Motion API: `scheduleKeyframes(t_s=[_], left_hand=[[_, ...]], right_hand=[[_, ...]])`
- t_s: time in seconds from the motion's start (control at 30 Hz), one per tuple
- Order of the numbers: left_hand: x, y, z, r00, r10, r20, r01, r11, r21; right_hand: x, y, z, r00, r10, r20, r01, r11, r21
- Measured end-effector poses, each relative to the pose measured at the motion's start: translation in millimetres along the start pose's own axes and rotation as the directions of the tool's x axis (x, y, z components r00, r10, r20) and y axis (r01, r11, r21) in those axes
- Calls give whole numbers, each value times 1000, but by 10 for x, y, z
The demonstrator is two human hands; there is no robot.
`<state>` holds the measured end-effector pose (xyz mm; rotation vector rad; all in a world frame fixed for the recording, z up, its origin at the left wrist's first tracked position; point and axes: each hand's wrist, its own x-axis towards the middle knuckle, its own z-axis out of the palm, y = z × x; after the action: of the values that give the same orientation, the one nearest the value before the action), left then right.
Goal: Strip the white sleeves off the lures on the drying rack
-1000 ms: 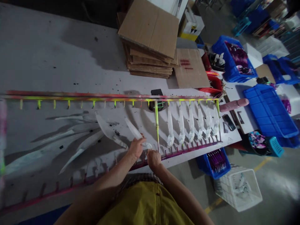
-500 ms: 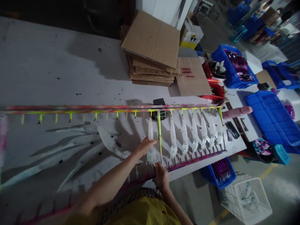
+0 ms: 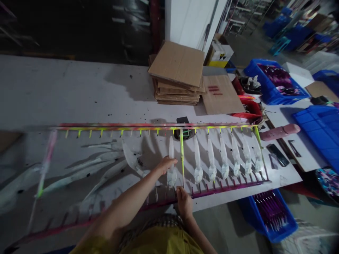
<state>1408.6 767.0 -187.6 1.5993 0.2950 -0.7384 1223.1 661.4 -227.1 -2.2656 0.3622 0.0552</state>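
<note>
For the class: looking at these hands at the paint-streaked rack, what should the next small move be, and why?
Probably the left hand should settle the white feather-shaped piece upright, level with the row of matching pieces to its right: it stands just left of the green upright, and the right hand sits by the magenta lower rail.

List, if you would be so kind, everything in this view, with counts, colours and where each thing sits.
table: one, grey-white, under most items
rack: one, pink-and-yellow painted bars, on table
feathers: seven, white, hanging in rack
cardboard stack: one, brown, table's far side
cardboard sheet: one, brown with red marks, beside stack
pink tube: one, pink, right of rack
blue crates: at least four, blue, right side
left hand: one, on the leftmost feather
right hand: one, at rack's near bar
</note>
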Motion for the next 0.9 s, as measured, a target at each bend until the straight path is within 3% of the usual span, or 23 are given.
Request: scheduleKeyframes(t_s=[0.17, 0.4, 0.67, 0.73, 0.8, 0.87, 0.9], left_hand=[[-43, 70, 158, 1000, 9, 24, -10, 998, 55], [-106, 47, 144, 991, -8, -136, 15, 999, 50], [-66, 80, 182, 999, 6, -54, -1, 995, 98], [-143, 111, 89, 999, 32, -19, -30, 993, 112], [-266, 123, -147, 989, 140, -51, -132, 983, 130], [-423, 80, -511, 916, 299, -268, -269, 952, 143], [-502, 32, -714, 837, 349, -422, -316, 937, 149]], right_hand=[[-5, 45, -42, 998, -63, 7, 63, 998, 27], [-11, 113, -47, 994, -110, 15, 107, 986, 131], [-19, 104, -41, 995, -97, -2, 96, 982, 163], [-24, 91, -56, 996, -84, -2, 84, 983, 161], [-47, 77, -75, 997, -71, -13, 73, 985, 157], [-92, 43, -85, 998, -47, -32, 51, 989, 140], [-122, 8, -81, 999, -31, -32, 35, 992, 124]])
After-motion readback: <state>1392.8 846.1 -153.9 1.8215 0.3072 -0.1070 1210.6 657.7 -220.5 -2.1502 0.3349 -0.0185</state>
